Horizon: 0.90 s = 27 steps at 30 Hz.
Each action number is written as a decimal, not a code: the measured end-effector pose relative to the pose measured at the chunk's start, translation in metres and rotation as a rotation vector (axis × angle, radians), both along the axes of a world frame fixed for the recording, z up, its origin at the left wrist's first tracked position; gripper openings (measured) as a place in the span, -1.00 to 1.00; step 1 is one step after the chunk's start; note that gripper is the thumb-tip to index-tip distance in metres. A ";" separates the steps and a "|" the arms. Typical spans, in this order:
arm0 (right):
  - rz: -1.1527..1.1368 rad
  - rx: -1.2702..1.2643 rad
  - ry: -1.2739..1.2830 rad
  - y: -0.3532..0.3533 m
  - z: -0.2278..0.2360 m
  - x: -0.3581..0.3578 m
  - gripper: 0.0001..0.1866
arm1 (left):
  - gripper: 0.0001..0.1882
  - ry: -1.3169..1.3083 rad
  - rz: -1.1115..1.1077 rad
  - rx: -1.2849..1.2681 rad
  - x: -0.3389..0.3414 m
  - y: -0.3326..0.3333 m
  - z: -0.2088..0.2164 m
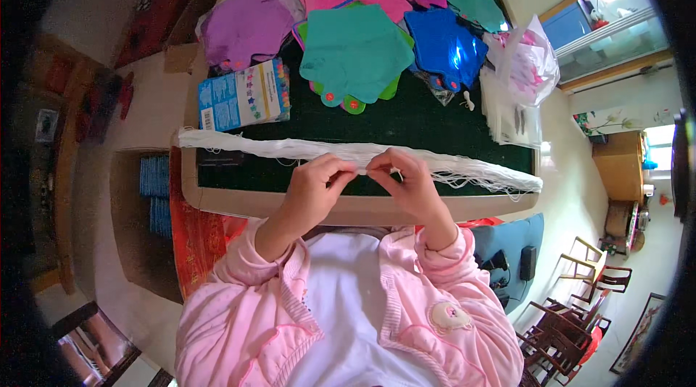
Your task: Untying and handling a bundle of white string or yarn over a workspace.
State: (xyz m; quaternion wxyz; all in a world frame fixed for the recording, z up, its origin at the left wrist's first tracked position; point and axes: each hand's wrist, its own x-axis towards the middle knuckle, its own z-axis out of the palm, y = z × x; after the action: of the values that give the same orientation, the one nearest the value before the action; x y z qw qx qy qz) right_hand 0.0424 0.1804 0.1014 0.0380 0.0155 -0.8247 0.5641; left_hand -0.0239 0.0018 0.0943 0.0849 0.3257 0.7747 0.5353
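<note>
A long bundle of thin white string [261,146] stretches across the near part of the table, with loose loops trailing at its right end. My left hand [317,178] is closed in a pinch at the middle of the bundle, thumb against forefinger. Close beside it, almost fingertip to fingertip, my right hand [404,175] pinches too. A short bit of white string seems to run between the fingertips; how many strands they hold is too small to tell.
Beyond the bundle lie stacked teal felt pieces [355,53], a purple one [246,30] and a shiny blue one [448,46]. A printed packet [245,96] sits at left. Clear plastic bags [513,108] and a white-pink bag [523,61] are at right. An open carton [148,242] stands lower left.
</note>
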 end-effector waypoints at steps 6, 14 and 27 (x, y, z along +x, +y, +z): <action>0.069 0.425 0.291 0.010 0.019 -0.007 -0.87 | -0.91 -0.580 -0.104 -0.003 -0.005 -0.005 -0.014; -0.060 0.224 0.324 -0.007 -0.030 -0.006 -0.85 | -0.90 -0.914 -0.177 0.300 -0.012 0.003 -0.006; 0.033 0.225 0.273 0.007 -0.007 -0.017 -0.84 | -0.90 -0.725 -0.279 0.173 -0.011 0.003 -0.015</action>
State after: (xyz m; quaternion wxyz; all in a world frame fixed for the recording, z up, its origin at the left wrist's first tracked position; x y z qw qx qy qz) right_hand 0.0258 0.1872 0.0944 0.1383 0.1096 -0.8694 0.4615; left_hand -0.0351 0.0045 0.0788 0.3970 0.2238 0.5951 0.6620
